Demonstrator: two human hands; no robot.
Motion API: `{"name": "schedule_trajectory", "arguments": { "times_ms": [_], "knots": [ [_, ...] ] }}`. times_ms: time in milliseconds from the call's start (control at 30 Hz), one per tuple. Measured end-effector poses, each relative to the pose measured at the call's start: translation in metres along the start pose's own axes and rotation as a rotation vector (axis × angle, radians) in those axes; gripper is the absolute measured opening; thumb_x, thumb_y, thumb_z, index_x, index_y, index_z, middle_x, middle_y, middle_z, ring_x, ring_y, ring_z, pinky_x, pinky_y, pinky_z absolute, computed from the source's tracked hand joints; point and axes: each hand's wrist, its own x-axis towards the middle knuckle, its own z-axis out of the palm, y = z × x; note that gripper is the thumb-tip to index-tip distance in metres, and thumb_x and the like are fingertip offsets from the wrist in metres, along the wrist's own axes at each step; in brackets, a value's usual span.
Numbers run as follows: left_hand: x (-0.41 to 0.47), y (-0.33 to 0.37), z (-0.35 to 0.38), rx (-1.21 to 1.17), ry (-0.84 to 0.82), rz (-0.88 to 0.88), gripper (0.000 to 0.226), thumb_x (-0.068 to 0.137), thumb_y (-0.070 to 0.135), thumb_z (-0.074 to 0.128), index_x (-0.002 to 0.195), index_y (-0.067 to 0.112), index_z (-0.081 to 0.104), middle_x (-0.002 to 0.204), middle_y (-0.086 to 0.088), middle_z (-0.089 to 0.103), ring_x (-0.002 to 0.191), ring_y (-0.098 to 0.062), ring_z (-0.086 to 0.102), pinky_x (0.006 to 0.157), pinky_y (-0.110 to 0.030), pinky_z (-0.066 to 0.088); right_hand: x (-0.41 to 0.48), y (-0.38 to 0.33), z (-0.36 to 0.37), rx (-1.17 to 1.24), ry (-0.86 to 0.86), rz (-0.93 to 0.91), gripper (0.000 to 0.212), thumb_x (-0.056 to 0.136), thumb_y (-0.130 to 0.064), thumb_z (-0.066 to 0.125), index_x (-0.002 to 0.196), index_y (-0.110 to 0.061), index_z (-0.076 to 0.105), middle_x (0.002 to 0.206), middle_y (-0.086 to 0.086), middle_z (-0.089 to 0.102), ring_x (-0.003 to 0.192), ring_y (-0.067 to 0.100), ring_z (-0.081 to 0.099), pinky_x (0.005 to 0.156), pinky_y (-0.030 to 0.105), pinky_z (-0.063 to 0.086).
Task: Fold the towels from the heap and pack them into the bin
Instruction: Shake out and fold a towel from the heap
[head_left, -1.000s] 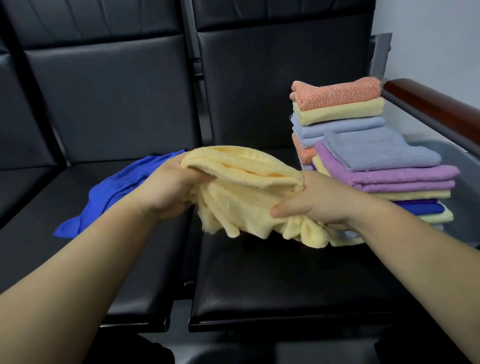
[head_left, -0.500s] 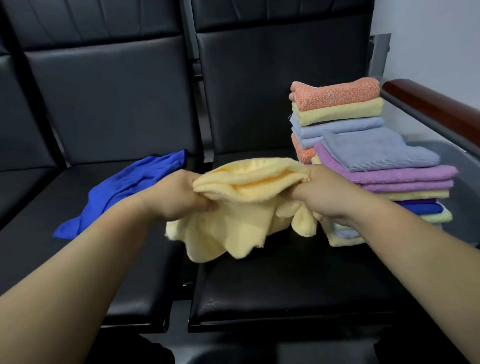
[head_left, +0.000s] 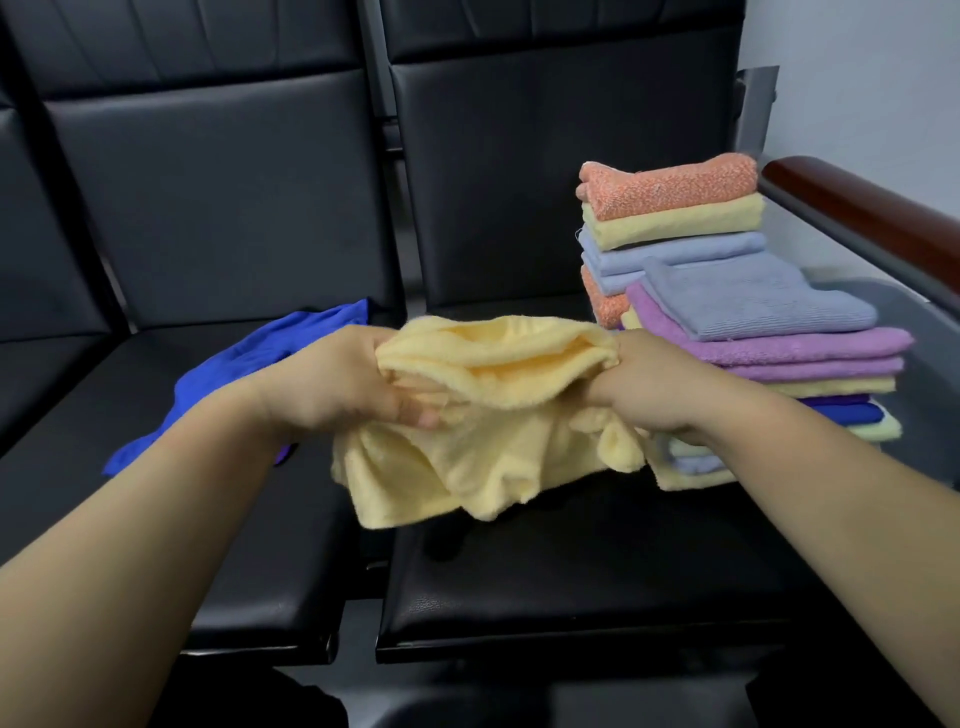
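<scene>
The fingers (head_left: 415, 413) of the left hand (head_left: 332, 384) curl into the folds of a soft pale-yellow terry towel (head_left: 483, 457), thumb on top, gripping its left end. The right hand (head_left: 660, 387) clutches the right end, its fingertips buried in the cloth. The towel sags between them, held above a black padded leather seat (head_left: 571, 571). Just beside the right hand stand two stacks of folded towels (head_left: 753, 312), a grey plastic bin (head_left: 914, 317) showing at their right. A crumpled royal-blue towel (head_left: 234, 369) lies on the neighbouring seat, behind the left hand
</scene>
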Motion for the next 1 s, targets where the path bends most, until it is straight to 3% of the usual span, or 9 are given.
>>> {"name": "schedule_trajectory", "arguments": {
  "times_ms": [67, 133, 233, 367, 433, 533, 633, 767, 1000],
  "knots": [
    [0.000, -0.001, 0.000, 0.336, 0.089, -0.084, 0.023, 0.072, 0.015, 0.090, 0.087, 0.018, 0.073, 0.087, 0.002, 0.077, 0.086, -0.015, 0.074, 0.079, -0.037, 0.060, -0.003, 0.000, 0.000, 0.150, -0.017, -0.007, 0.017, 0.085, -0.005, 0.067, 0.071, -0.015, 0.065, 0.065, 0.010, 0.063, 0.063, 0.016, 0.059, 0.059, 0.033, 0.047],
    [0.003, -0.005, 0.001, 0.410, 0.233, -0.097, 0.014, 0.078, 0.024, 0.085, 0.083, 0.022, 0.073, 0.084, 0.006, 0.076, 0.083, -0.011, 0.072, 0.075, -0.035, 0.058, -0.005, -0.001, 0.003, 0.262, -0.029, -0.060, 0.013, 0.090, -0.003, 0.070, 0.089, -0.015, 0.075, 0.083, 0.011, 0.075, 0.077, 0.016, 0.070, 0.069, 0.034, 0.055],
    [0.002, -0.010, 0.001, 0.023, 0.243, 0.009, 0.011, 0.090, 0.021, 0.073, 0.100, 0.026, 0.076, 0.098, 0.004, 0.078, 0.090, -0.011, 0.073, 0.075, -0.037, 0.056, -0.007, -0.004, 0.004, 0.323, -0.077, -0.138, 0.029, 0.089, -0.001, 0.074, 0.111, -0.020, 0.077, 0.107, 0.002, 0.079, 0.104, 0.016, 0.074, 0.091, 0.037, 0.058],
    [0.002, -0.003, 0.007, -0.475, 0.141, 0.105, 0.038, 0.090, 0.006, 0.062, 0.129, 0.005, 0.064, 0.123, -0.018, 0.071, 0.115, -0.032, 0.069, 0.090, -0.043, 0.058, -0.014, -0.004, -0.003, 0.111, -0.208, -0.151, 0.031, 0.081, -0.009, 0.086, 0.106, -0.023, 0.074, 0.094, -0.004, 0.078, 0.084, 0.004, 0.073, 0.070, 0.019, 0.057],
    [0.000, 0.002, 0.009, -0.496, 0.118, 0.097, 0.040, 0.089, 0.004, 0.066, 0.129, 0.002, 0.063, 0.124, -0.020, 0.069, 0.117, -0.034, 0.068, 0.096, -0.048, 0.056, -0.016, -0.005, -0.003, 0.011, -0.199, -0.133, 0.026, 0.079, -0.013, 0.088, 0.097, -0.024, 0.073, 0.083, -0.010, 0.076, 0.076, 0.001, 0.071, 0.063, 0.015, 0.053],
    [-0.006, 0.003, 0.006, -0.433, 0.061, 0.100, 0.044, 0.082, -0.001, 0.075, 0.125, 0.000, 0.064, 0.122, -0.022, 0.070, 0.114, -0.037, 0.069, 0.096, -0.049, 0.057, -0.013, -0.004, -0.001, -0.116, -0.070, -0.136, 0.020, 0.076, -0.020, 0.086, 0.091, -0.021, 0.073, 0.084, -0.005, 0.077, 0.081, 0.013, 0.073, 0.076, 0.035, 0.059],
    [-0.016, 0.002, 0.000, -0.190, -0.006, 0.093, 0.049, 0.073, 0.001, 0.086, 0.118, 0.010, 0.070, 0.114, -0.012, 0.075, 0.108, -0.027, 0.072, 0.092, -0.041, 0.058, -0.011, -0.005, -0.002, -0.121, 0.007, -0.150, 0.017, 0.074, -0.019, 0.083, 0.086, -0.018, 0.071, 0.087, 0.003, 0.075, 0.076, 0.010, 0.067, 0.079, 0.041, 0.058],
    [-0.025, 0.000, -0.005, 0.416, 0.147, -0.074, 0.036, 0.069, 0.025, 0.092, 0.094, 0.034, 0.068, 0.091, 0.012, 0.075, 0.091, -0.009, 0.071, 0.081, -0.033, 0.057, -0.016, -0.009, -0.001, -0.169, -0.029, -0.176, 0.017, 0.074, -0.022, 0.084, 0.082, -0.019, 0.069, 0.084, 0.005, 0.074, 0.073, 0.009, 0.062, 0.078, 0.045, 0.058],
    [-0.028, 0.017, -0.012, 0.865, 0.329, -0.175, 0.013, 0.082, 0.034, 0.069, 0.085, 0.028, 0.057, 0.076, 0.007, 0.063, 0.068, -0.011, 0.058, 0.055, -0.027, 0.043, -0.001, -0.031, -0.003, -0.400, 0.045, -0.239, 0.020, 0.081, -0.023, 0.074, 0.073, -0.020, 0.056, 0.068, -0.002, 0.062, 0.067, 0.017, 0.055, 0.062, 0.039, 0.045]
  ]
}}
